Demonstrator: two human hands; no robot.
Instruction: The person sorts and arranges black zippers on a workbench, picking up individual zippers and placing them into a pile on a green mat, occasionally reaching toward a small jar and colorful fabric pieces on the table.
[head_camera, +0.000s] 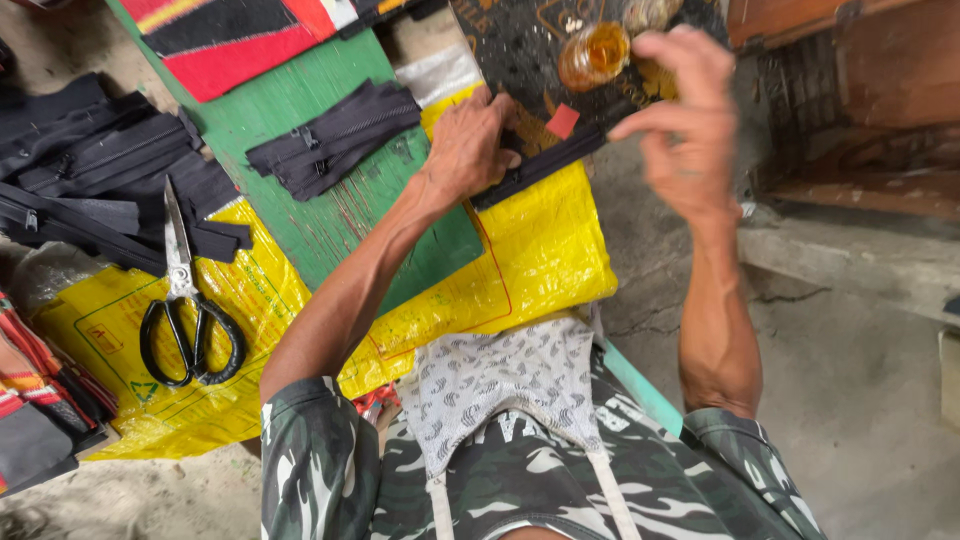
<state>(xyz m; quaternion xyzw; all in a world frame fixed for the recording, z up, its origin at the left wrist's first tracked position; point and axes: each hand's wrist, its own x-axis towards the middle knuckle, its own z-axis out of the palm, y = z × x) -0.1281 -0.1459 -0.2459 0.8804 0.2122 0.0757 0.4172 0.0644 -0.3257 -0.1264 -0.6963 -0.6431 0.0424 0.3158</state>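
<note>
We press our left hand (468, 145) down on a black zipper strip (545, 160), its fingers curled together over the near end of the strip, which lies along the lower edge of a dark patterned fabric panel (520, 50) with gold markings. A small red tag (562, 121) sits on that panel just above the strip. Our right hand (685, 110) hovers at the strip's far end, blurred, thumb and forefinger drawn close as if pinching it; we cannot tell whether they truly touch it. A round amber glass (594, 55) stands on the panel beyond the fingers. Under all this lies glossy yellow woven plastic sheeting (545, 250) over a scuffed green surface (320, 215). A bundle of black zippers (335, 135) rests on the green, and black-handled steel scissors (185, 300) lie shut on the yellow sheet to the left.
</note>
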